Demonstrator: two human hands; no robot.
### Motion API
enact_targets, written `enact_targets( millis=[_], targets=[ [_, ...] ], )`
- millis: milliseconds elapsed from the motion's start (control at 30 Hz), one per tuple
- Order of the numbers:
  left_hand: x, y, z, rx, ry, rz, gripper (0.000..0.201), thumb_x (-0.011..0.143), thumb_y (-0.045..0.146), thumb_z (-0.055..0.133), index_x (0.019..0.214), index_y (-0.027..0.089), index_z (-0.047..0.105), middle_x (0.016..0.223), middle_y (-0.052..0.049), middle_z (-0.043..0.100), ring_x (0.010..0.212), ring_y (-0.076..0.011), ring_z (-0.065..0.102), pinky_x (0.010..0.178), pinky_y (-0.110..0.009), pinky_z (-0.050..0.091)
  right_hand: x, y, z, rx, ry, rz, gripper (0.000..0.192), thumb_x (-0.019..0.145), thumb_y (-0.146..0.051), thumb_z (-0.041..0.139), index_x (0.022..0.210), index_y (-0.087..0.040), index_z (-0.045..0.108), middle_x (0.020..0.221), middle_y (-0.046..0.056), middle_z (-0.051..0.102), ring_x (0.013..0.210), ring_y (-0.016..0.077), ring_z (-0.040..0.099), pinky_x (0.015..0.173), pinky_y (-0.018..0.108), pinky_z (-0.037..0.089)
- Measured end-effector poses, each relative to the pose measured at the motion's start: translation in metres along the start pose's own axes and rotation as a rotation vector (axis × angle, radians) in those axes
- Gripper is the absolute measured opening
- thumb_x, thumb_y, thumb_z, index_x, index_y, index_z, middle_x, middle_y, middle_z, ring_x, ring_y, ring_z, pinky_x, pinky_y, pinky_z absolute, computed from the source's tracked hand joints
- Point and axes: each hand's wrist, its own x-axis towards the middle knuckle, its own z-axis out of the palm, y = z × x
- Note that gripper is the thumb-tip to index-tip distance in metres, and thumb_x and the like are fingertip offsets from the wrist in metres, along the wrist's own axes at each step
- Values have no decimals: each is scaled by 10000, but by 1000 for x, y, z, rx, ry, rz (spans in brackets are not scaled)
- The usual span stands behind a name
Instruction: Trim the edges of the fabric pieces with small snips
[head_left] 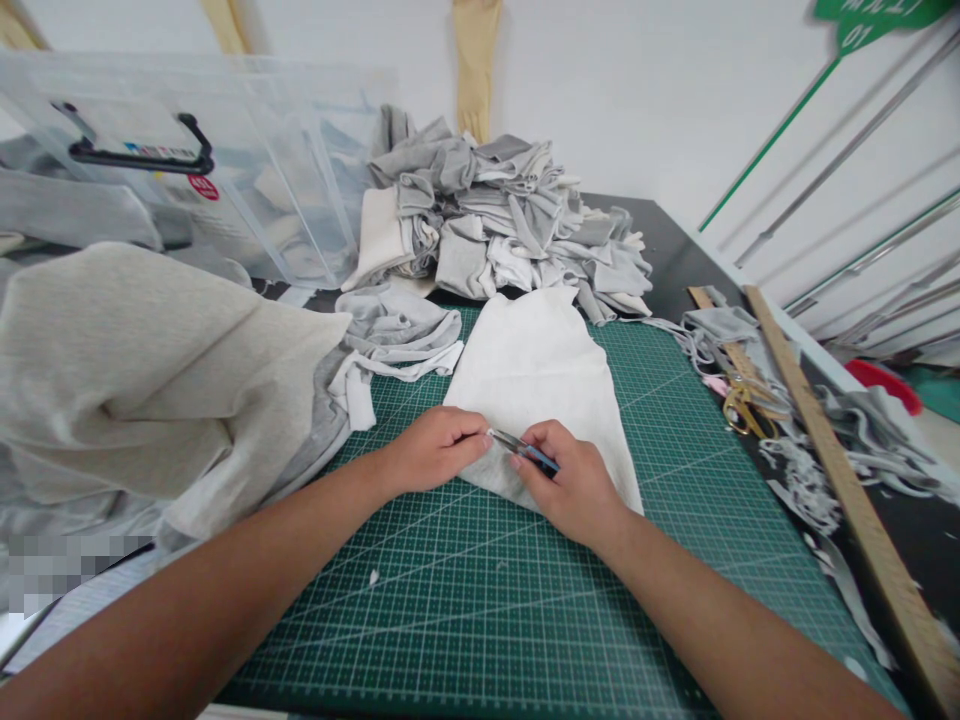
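We take the green cutting mat (465,610) as our reference. The white fabric piece (536,385) lies flat near the mat's centre, its narrow end pointing away from us toward the pile of grey and white fabric scraps (495,215) at the mat's far edge. Flat placement keeps the near edge accessible.

Our left hand (435,450) presses the near-left edge of the fabric, fingers curled down on it, which we judge steadies the cloth. Our right hand (574,485) is closed around a small blue-handled snipping tool (521,450), its tip meeting the fabric between both hands. The hands sit close together, almost touching.

Gold scissors (742,405) and a wooden ruler (840,470) lie off the mat's right edge.
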Motion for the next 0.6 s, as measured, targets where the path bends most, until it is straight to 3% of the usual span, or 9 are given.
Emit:
enact_targets(
  millis=[200, 600],
  targets=[
    [-1, 0, -1, -31, 5, -18, 285, 902, 270, 455, 659, 143, 531, 581, 52, 447, 552, -76, 415, 537, -218, 270, 0, -1, -1, -41, -24, -10, 83, 840, -277, 541, 902, -224, 530, 664, -36, 593, 574, 124, 523, 553, 250, 357],
    [-1, 0, -1, -44, 8, -23, 284, 904, 270, 445, 658, 150, 522, 583, 54, 435, 557, -78, 416, 542, -218, 283, 0, -2, -1, -87, -17, -34, 103, 852, -286, 513, 925, -217, 536, 673, -21, 606, 569, 132, 532, 563, 260, 372]
  ],
)
